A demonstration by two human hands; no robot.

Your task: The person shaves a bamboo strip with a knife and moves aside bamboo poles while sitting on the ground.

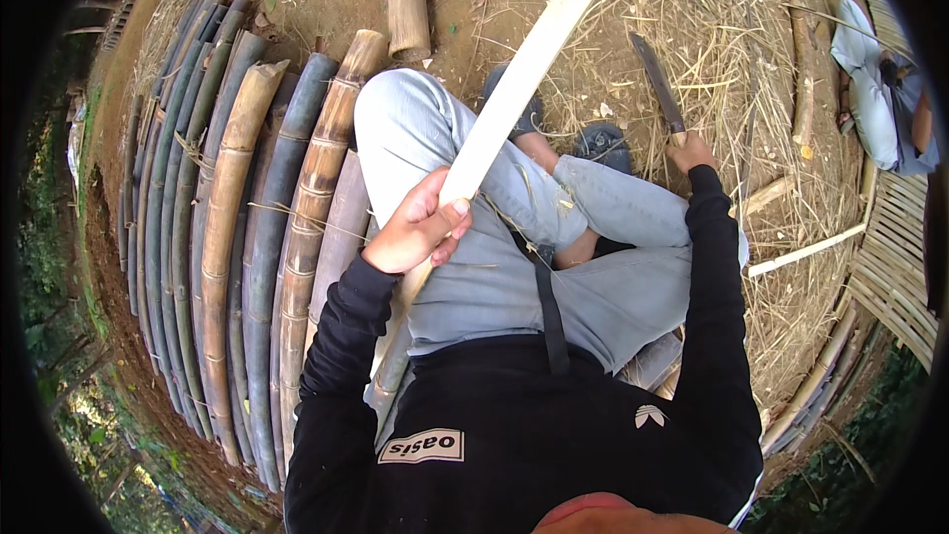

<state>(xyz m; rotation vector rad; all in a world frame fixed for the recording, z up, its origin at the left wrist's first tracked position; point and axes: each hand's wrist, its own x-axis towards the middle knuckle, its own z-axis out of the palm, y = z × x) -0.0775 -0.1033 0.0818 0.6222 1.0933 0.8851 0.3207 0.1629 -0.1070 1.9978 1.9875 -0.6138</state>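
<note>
Head view: long, flat, pale bamboo strip (529, 79) slants from lower left of centre to the top edge, right of centre. Left hand (420, 224), left of centre, has it pinched: thumb on the upper face, fingers curled round the edge. Right hand (694, 154), upper right, fingers wrapped on the handle of a dark-bladed machete (656, 82); blade points up and leftward, well apart from the strip.
</note>
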